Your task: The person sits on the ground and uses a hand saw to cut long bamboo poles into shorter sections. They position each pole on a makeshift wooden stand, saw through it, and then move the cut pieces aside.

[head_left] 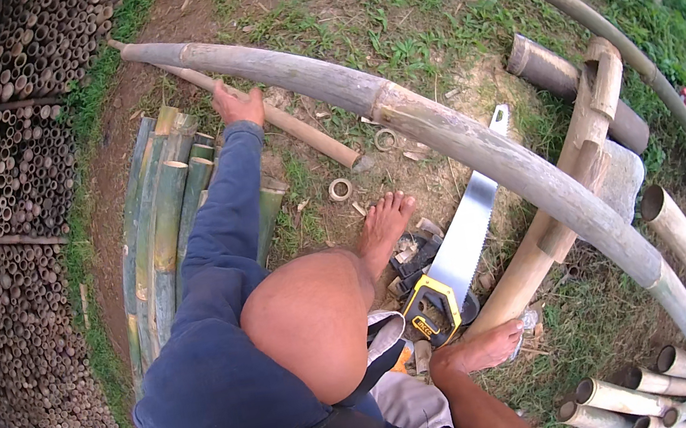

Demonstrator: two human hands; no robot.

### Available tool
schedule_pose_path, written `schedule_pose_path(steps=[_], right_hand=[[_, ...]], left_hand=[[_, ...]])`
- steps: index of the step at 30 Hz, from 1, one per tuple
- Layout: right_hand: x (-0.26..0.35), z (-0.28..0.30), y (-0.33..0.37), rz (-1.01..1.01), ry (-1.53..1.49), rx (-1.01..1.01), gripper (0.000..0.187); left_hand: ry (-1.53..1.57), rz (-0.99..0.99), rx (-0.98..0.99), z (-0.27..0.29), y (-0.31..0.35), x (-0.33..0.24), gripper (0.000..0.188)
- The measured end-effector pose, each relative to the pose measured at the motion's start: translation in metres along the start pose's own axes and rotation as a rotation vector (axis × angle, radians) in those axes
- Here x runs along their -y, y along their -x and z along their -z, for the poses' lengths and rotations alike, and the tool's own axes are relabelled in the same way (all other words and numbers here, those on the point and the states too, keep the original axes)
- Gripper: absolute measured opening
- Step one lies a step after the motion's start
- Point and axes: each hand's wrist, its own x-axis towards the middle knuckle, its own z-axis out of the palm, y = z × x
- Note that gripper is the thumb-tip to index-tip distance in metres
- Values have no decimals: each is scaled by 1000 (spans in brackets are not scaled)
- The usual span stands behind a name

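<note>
My left hand [240, 107], at the end of a dark blue sleeve, is closed on a thin bamboo pole [307, 136] lying slantwise near the ground. A long, thick bamboo pole [427, 116] arches across the view just beyond it. That pole rests over a notched bamboo support [523, 270] on the right. Between my feet and the support a handsaw [474, 224] with a yellow and black handle leans blade upward, its tip reaching the long pole. My right hand is out of view.
Cut green bamboo lengths [170, 208] lie left of my arm. A tall stack of bamboo ends [21, 295] fills the far left. More bamboo tubes [615, 404] lie at lower right. A bamboo ring [340, 189] and chips litter the ground near my bare foot [383, 227].
</note>
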Motion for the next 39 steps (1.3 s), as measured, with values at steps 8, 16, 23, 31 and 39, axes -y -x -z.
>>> schedule_pose_path(steps=[8,16,23,31,39], right_hand=[[-17,7,-10,130,-1,-8,36],[-36,178,-121,822,-411,596,60],[52,222,-152,1696,-359,125,95],[146,131,-195,1311,-111,315,105],[150,106,-225,1391,-294,-57,94]], left_hand=[[2,771,-5,-127,90,74,103],[836,959,229,-113,139,60,68],[950,1220,741,-42,265,-57,54],[985,1098,617,-78,237,-44,42],[648,1054,29,-50,143,25,81]])
